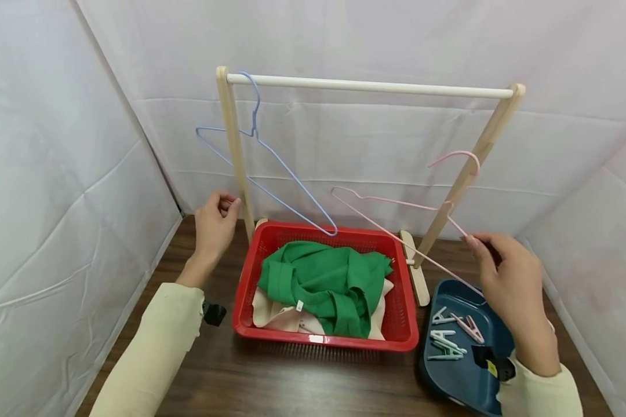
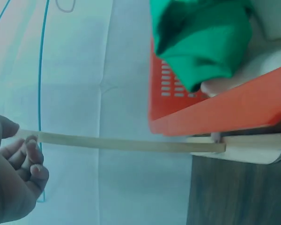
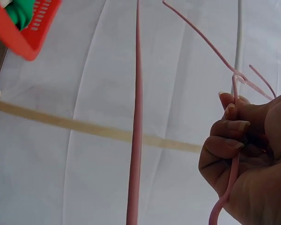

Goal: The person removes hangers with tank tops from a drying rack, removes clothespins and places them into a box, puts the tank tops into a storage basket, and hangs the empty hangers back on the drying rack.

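My right hand (image 1: 511, 284) grips a pink clothes hanger (image 1: 391, 201) by its shoulder. Its hook stands up in front of the right post, off the rod. In the right wrist view, the fingers of the right hand (image 3: 253, 140) curl round the pink hanger (image 3: 136, 117). A blue clothes hanger (image 1: 292, 174) hangs by its hook near the left end of the white rod (image 1: 370, 87). Beside the left wooden post (image 1: 235, 139) is my left hand (image 1: 214, 223), fingers loosely bent and apparently holding nothing. The left wrist view shows the left hand (image 2: 14, 173) near that post (image 2: 131, 144).
A red basket (image 1: 326, 343) below the rod holds a green garment (image 1: 318, 278) over cream cloth (image 1: 266, 310). At the right, under my right forearm, stands a dark blue tray (image 1: 448, 376) with several clothespins (image 1: 468, 329). White cloth walls (image 1: 344, 35) surround the brown table (image 1: 271, 382).
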### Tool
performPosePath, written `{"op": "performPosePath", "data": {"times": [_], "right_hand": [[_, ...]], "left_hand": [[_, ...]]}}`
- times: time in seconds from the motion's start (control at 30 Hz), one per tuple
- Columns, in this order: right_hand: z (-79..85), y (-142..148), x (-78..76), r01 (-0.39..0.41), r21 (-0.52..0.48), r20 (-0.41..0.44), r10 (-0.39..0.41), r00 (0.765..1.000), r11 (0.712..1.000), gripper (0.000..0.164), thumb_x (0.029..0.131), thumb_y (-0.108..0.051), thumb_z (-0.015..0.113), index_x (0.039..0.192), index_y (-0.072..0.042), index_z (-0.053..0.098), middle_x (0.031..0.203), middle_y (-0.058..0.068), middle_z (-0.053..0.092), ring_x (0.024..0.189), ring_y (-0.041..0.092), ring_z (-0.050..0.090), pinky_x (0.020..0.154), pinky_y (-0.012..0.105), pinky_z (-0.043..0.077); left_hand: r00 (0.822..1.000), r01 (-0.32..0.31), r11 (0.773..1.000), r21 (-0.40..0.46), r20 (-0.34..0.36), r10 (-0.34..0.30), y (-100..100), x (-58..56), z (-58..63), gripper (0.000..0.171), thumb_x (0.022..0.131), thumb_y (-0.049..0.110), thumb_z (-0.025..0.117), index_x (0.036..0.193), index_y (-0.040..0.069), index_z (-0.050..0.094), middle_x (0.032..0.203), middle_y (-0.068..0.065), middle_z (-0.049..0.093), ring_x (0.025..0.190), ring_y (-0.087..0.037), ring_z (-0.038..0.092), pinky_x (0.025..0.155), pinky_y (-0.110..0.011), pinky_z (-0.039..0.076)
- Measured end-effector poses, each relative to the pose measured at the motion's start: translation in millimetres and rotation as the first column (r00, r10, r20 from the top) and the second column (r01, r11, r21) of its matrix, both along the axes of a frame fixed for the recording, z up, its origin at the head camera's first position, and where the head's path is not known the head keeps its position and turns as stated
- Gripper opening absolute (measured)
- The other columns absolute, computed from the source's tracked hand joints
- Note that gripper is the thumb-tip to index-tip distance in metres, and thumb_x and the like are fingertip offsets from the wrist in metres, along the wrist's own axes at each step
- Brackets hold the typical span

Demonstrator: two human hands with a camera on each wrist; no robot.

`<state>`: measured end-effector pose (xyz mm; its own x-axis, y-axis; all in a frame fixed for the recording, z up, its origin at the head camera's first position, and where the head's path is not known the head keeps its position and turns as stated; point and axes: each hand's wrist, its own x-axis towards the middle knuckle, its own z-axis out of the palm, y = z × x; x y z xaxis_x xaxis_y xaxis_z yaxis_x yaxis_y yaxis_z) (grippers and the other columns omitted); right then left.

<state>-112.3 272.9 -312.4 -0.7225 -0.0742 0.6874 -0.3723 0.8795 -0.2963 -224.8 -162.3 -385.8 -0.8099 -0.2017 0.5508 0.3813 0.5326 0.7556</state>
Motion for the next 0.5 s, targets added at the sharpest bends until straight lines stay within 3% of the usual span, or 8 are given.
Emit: {"op": "performPosePath", "data": {"times": [0.17,0.3,0.5], "right_hand": [[10.4,-9.4,-9.5,0.006,-0.002,0.013,-0.006,1.000,1.000,0.012,0.091,-0.004,0.063,0.100,0.003,0.069,0.072,0.009,0.058,0.058,0.015,0.040,0.051,0.019,0.029],[19.5,-17.1,-16.6,0.005,0.002,0.028,-0.005,1.000,1.000,0.014,0.094,-0.006,0.061,0.100,0.003,0.068,0.073,0.010,0.058,0.058,0.017,0.040,0.051,0.020,0.029],[33.6,-30.0,-29.5,-0.017,-0.020,0.045,0.018,0.999,1.000,0.018,0.097,-0.010,0.057,0.103,0.003,0.068,0.078,0.011,0.061,0.061,0.018,0.043,0.053,0.020,0.030]], "left_hand": [[0.998,-0.049,0.995,-0.092,0.040,0.053,-1.7,-9.3,6.2,0.021,0.093,0.013,0.062,0.093,-0.007,0.058,0.070,-0.015,0.054,0.059,-0.026,0.049,0.056,-0.034,0.040],[0.997,-0.080,0.979,-0.185,-0.008,0.080,-2.1,-16.9,4.7,0.025,0.093,0.015,0.064,0.091,-0.010,0.057,0.070,-0.016,0.052,0.060,-0.030,0.050,0.057,-0.038,0.041],[0.994,-0.101,0.979,-0.179,-0.051,0.093,-0.2,-26.8,0.1,0.023,0.091,0.013,0.066,0.087,-0.009,0.057,0.069,-0.017,0.051,0.061,-0.031,0.050,0.057,-0.038,0.041]]}}
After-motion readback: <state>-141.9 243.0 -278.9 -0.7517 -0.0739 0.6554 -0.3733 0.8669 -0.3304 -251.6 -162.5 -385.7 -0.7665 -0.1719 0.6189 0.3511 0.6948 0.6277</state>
